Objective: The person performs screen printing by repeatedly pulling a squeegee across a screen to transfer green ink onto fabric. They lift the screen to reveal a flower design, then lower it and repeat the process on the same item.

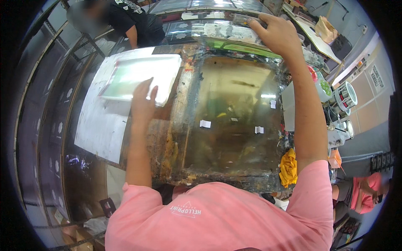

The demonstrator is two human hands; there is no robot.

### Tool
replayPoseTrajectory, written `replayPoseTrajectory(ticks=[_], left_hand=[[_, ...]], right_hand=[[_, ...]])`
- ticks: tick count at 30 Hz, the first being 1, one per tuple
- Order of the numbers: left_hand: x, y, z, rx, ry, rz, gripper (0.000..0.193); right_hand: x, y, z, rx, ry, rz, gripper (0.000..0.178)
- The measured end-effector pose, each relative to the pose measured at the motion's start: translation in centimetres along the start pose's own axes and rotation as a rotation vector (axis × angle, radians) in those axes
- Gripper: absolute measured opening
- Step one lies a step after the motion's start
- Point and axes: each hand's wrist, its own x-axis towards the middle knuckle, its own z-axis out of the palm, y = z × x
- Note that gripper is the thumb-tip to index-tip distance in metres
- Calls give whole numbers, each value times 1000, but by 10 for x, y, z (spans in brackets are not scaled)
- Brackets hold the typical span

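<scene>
My left hand (143,98) reaches over a stack of clear, glossy plastic sheets (167,69), its fingers stretched out at the near edge. The stack shows a pale green tint and lies on large white paper (100,121). Far right, my right hand (278,35) is raised with thumb and finger apart, near a whitish, stained bar (228,31) and a green strip (238,47). I cannot tell whether it touches them. Between my arms lies a yellowish glass-like panel (234,146) with small white tabs (205,124) on it.
A crumpled yellow cloth (288,168) sits at the panel's near right corner. Cans and tubs (345,96) stand to the right. A person in black (136,25) is at the far left, another in pink (365,192) at the lower right. Metal racks (39,125) line the left.
</scene>
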Motion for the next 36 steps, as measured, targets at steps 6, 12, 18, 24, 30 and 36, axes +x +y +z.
replayPoseTrajectory(ticks=[6, 12, 18, 24, 30, 36], left_hand=[[-32, -75, 12, 495, -325, -41, 60], [-16, -48, 13, 507, -279, -180, 54], [-12, -56, 24, 514, -120, -181, 47], [37, -73, -6, 152, 22, -146, 44], [33, 31, 21, 146, -218, 108, 41], [-40, 136, 136, 65, -495, 353, 78]], right_hand=[[2, -3, -2, -21, -13, -2, 64], [-6, -6, -5, -11, -71, 21, 63], [-8, 0, -1, -65, -10, -65, 59], [-7, -25, -14, 53, 33, 7, 54], [-6, -17, -10, 29, 28, 55, 55], [-8, -9, -19, 33, 48, 29, 58]])
